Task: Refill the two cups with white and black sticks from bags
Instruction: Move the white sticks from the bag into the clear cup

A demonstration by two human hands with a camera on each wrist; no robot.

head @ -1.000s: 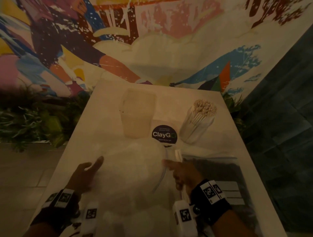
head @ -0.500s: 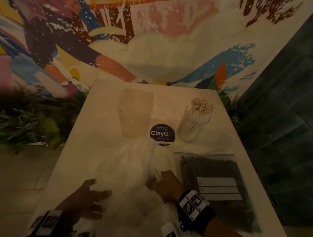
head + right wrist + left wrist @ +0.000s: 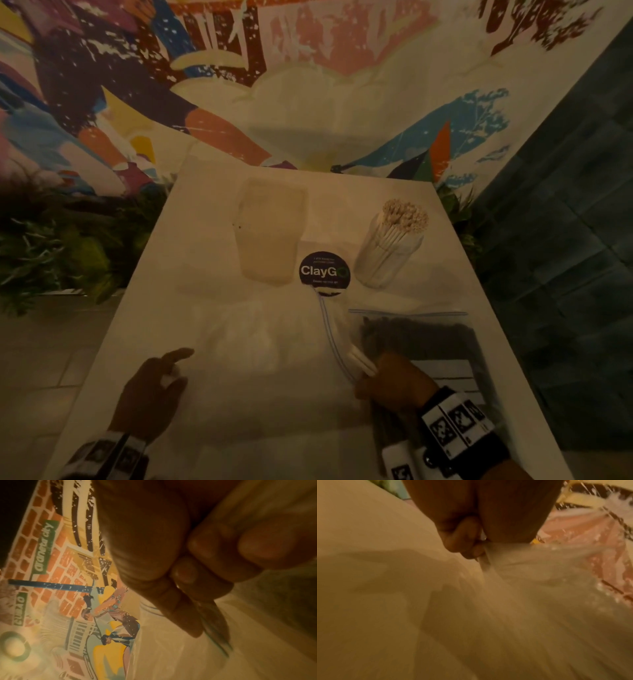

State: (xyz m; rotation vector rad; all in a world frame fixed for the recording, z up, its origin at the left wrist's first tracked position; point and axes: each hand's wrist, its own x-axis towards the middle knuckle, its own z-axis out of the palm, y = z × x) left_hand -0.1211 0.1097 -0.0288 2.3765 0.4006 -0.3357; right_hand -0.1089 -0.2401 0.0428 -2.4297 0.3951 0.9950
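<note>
Since half a second earlier the right hand [image 3: 394, 382] had drawn back slightly toward the person, fingers curled around a few white sticks [image 3: 359, 361] and the zip edge of the clear bag of white sticks [image 3: 260, 346], while the left hand [image 3: 150, 394] had closed to pinch that bag's opposite edge. The bag lay between the hands, the bag of black sticks [image 3: 421, 337] just beyond and beside the right hand. Farther ahead stood the empty cup [image 3: 270, 233] and the cup of white sticks [image 3: 390, 250], with bare table [image 3: 164, 274] ahead of the left hand up to its edge.
</note>
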